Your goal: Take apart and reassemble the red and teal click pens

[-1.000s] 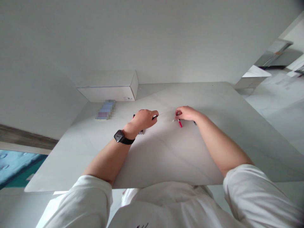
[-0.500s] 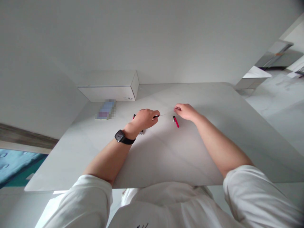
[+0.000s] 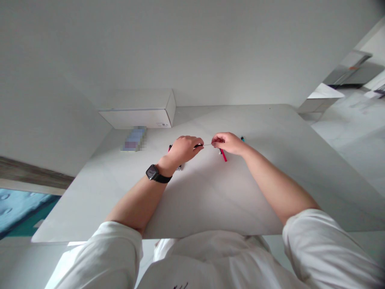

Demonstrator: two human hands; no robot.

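Observation:
My left hand (image 3: 187, 148), with a black watch on the wrist, is closed around a small black piece (image 3: 198, 145). From this piece a thin pale rod (image 3: 207, 144), like a pen refill, points right. My right hand (image 3: 224, 142) pinches at the rod's far end; its fingertips partly hide the contact. Below the right hand lies a slim red pen-like barrel (image 3: 223, 155) on the table, its black end partly covered. Under my left hand, a red and black item (image 3: 170, 147) and some small metallic-looking pieces (image 3: 179, 167) peek out.
A white box (image 3: 135, 118) stands at the back left of the pale table (image 3: 210, 200), against the wall. In front of it lies a flat, blurred-out item (image 3: 134, 139). Just beyond my right wrist is a small teal and black object (image 3: 242, 139).
My right hand has moved left to the thin rod's end and now partly covers the red barrel. The teal and black object has come into sight behind it. My left hand has barely moved.

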